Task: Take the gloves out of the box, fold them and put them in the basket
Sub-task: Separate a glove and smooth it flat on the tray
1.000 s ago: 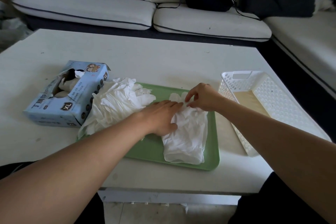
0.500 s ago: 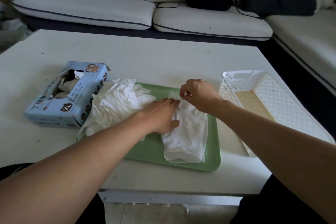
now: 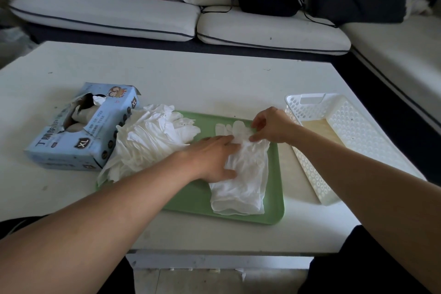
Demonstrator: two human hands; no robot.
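While both hands work on the green tray (image 3: 274, 207), one white glove (image 3: 241, 174) lies flat there.
Left hand (image 3: 214, 157) presses it, fingers straight; right hand (image 3: 272, 126) pinches its fingertips at 12 o'clock. Basket (image 3: 310, 169) at 3 o'clock, box (image 3: 78, 133) at 9 o'clock.

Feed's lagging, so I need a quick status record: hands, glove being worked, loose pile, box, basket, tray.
left hand: flat, presses the glove
right hand: pinches the glove's finger end
glove: spread on tray, right part
loose pile: unfolded gloves, over tray's left edge
box: open, left of pile
basket: right of tray, no gloves inside
tray: green, on table
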